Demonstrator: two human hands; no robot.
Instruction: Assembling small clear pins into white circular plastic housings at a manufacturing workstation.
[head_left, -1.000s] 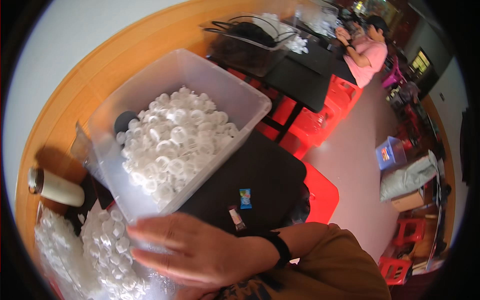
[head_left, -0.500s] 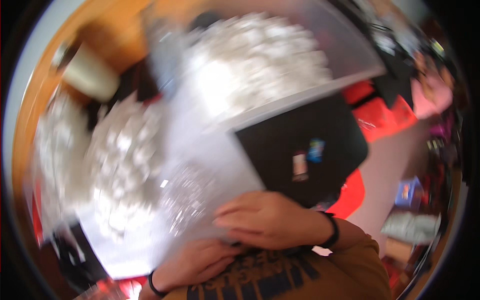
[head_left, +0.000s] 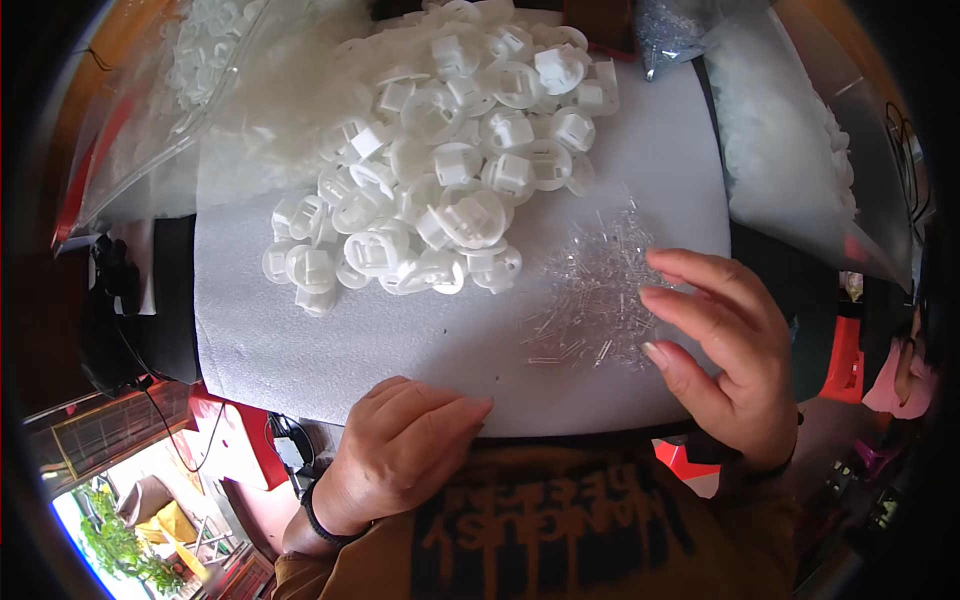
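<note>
My right hand (head_left: 735, 355) reaches over the right side of the foam-covered table (head_left: 310, 360), thumb and fingers apart, at the edge of a pile of thin clear plastic pins (head_left: 590, 295). Nothing shows between its fingertips. My left hand (head_left: 395, 450) rests at the table's near edge, its fingers curled in and the thumb pressed along them. Whatever it may hold is hidden. Beyond both hands lies a big heap of white plastic parts (head_left: 455, 165), round discs with a square block on each.
A clear bag (head_left: 150, 170) of white parts stands at the left, another bag (head_left: 780, 150) at the far right. A small bag of dark grey pieces (head_left: 670, 35) lies at the back. Below the left edge are a red stool (head_left: 240, 440) and dangling cables.
My view has swung left and the blur is gone. My hands, close together before, are now apart; the right one has moved out to the clear pins.
</note>
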